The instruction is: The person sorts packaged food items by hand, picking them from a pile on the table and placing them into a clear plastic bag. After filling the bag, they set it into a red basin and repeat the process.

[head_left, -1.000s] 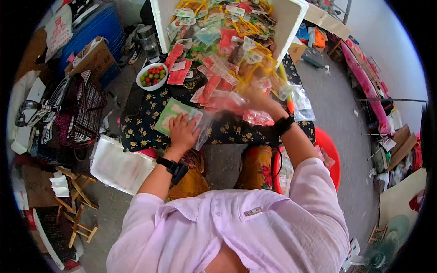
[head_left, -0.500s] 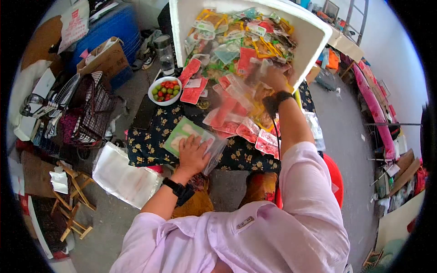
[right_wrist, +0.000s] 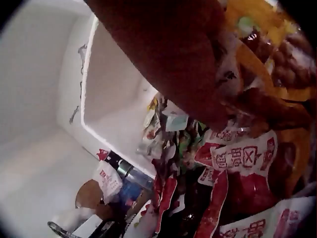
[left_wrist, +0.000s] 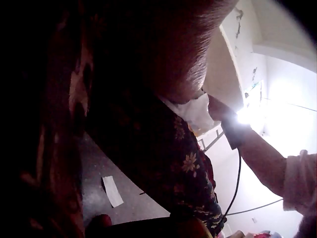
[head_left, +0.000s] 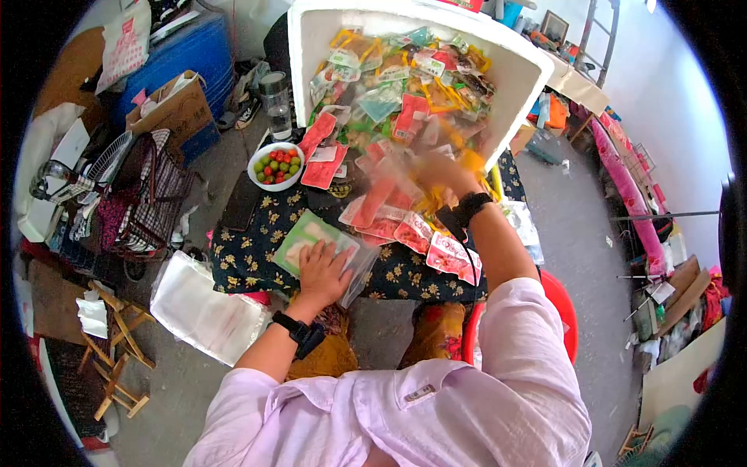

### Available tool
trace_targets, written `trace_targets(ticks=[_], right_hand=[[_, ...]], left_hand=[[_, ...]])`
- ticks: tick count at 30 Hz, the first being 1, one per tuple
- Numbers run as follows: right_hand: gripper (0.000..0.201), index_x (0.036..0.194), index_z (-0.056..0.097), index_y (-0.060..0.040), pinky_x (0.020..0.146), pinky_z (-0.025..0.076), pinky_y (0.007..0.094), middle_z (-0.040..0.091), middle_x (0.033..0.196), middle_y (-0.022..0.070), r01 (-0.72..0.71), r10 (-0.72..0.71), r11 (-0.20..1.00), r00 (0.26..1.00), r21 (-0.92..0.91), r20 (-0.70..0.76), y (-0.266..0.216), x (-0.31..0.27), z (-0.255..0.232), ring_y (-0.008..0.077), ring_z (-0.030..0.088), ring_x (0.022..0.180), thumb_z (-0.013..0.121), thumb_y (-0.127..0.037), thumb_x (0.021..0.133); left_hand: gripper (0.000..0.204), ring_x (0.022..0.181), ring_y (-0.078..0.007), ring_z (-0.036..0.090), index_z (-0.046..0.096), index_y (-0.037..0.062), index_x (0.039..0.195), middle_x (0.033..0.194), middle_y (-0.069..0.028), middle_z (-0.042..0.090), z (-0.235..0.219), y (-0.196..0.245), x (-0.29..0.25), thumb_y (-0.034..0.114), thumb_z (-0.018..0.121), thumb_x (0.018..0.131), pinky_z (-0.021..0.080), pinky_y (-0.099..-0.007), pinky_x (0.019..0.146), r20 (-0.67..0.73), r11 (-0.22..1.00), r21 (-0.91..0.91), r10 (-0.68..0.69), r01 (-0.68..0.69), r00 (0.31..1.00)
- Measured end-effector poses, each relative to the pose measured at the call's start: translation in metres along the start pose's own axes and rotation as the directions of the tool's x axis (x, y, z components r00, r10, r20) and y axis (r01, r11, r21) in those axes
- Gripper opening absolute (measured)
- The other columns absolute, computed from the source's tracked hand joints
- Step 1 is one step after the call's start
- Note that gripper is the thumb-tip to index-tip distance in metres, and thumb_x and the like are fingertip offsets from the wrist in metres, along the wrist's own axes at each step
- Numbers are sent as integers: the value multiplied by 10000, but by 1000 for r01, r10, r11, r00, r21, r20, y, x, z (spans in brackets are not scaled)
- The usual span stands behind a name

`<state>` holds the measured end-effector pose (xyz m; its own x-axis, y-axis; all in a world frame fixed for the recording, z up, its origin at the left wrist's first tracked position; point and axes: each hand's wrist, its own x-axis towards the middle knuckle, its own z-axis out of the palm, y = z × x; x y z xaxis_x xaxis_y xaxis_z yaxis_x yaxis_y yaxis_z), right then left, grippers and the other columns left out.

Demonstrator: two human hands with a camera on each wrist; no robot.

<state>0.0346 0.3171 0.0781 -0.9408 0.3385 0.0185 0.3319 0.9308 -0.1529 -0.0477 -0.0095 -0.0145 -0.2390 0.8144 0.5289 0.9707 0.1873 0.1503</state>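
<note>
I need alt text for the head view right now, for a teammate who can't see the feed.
Seen from above, a person in a pale pink shirt rests the left hand flat on a green packet on a floral-cloth table, while the blurred right hand reaches into a pile of red and yellow snack packets spilling from a tipped white foam box. A bowl of small fruit sits nearby.

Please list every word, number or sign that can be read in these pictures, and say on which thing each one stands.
No text can be quoted with certainty.
Red packet, right wrist view: large white Chinese characters, turned sideways and blurred; not readable.
White bag, head view: red print, too small to read.
Packets in the foam box: white labels, too small and blurred.
Shirt tag: too small to read.
</note>
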Motion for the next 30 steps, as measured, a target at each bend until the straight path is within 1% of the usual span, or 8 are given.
trace_targets(ticks=[3, 9, 13, 16, 19, 22, 27, 30], right_hand=[[261, 813, 570, -51, 594, 424, 368, 580, 814, 135, 110, -99, 987, 990, 118, -97, -52, -22, -16, 286, 557, 701, 545, -271, 674], [320, 760, 564, -26, 613, 432, 431, 564, 751, 180, -13, -6, 970, 997, -241, -77, -71, -22, 45, 293, 564, 710, 503, -336, 710], [362, 832, 573, -64, 616, 444, 365, 569, 766, 133, 10, -7, 986, 1000, -164, 22, -54, -16, 53, 297, 560, 713, 501, -400, 718], [357, 816, 563, -38, 657, 432, 368, 557, 814, 157, 55, -29, 984, 987, 168, -157, -28, -5, 47, 307, 540, 782, 570, -369, 685], [345, 872, 537, -16, 689, 416, 406, 551, 845, 196, 68, 131, 917, 880, 393, -457, 12, 22, 32, 343, 524, 807, 561, -293, 669], [477, 983, 493, -26, 752, 400, 407, 514, 958, 215, -97, 305, 939, 677, 329, -670, 42, 36, 10, 347, 493, 897, 594, -352, 650], [784, 1171, 341, -69, 852, 343, 423, 437, 1105, 224, -382, 511, 859, 689, 341, -515, 91, 76, 41, 393, 425, 1005, 572, -550, 597], [687, 1214, 304, -166, 848, 253, 570, 444, 1112, 204, -468, 477, 878, 849, 96, -225, 54, 65, 23, 393, 406, 1030, 519, -518, 664]], left_hand=[[349, 1017, -308, 376, 525, 131, 1003, 1038, -121, 461, -1, 2, -4, 279, 525, 688, 215, -455, 859, 28, 1000, 22, -10, 10, 1000], [358, 1024, -304, 375, 529, 154, 1016, 1037, -111, 466, 2, 1, -3, 277, 523, 679, 216, -460, 858, 27, 1000, 4, -14, 14, 1000], [361, 1009, -299, 384, 532, 145, 1000, 1011, -105, 479, 1, 2, -1, 279, 534, 665, 229, -462, 852, -10, 1000, -1, 5, -5, 1000], [363, 1010, -298, 381, 531, 139, 996, 1016, -102, 478, 5, 1, -2, 282, 537, 663, 232, -464, 851, 1, 1000, 25, 4, -4, 1000], [370, 1008, -300, 379, 528, 135, 1002, 1014, -100, 475, 7, -1, -2, 281, 540, 662, 230, -469, 849, 34, 999, 50, -1, -1, 999], [376, 1011, -307, 375, 525, 126, 1006, 1021, -107, 468, 2, 2, 1, 278, 541, 662, 229, -475, 847, 46, 1000, 26, 3, -4, 999], [380, 1009, -315, 369, 522, 117, 1004, 1022, -119, 458, 3, 0, 2, 272, 542, 658, 231, -474, 839, 47, 1000, 22, 16, -17, 999], [370, 1001, -315, 368, 524, 116, 993, 1017, -117, 455, 2, 0, 2, 267, 544, 655, 231, -470, 837, 26, 1000, 18, 25, -26, 999]])
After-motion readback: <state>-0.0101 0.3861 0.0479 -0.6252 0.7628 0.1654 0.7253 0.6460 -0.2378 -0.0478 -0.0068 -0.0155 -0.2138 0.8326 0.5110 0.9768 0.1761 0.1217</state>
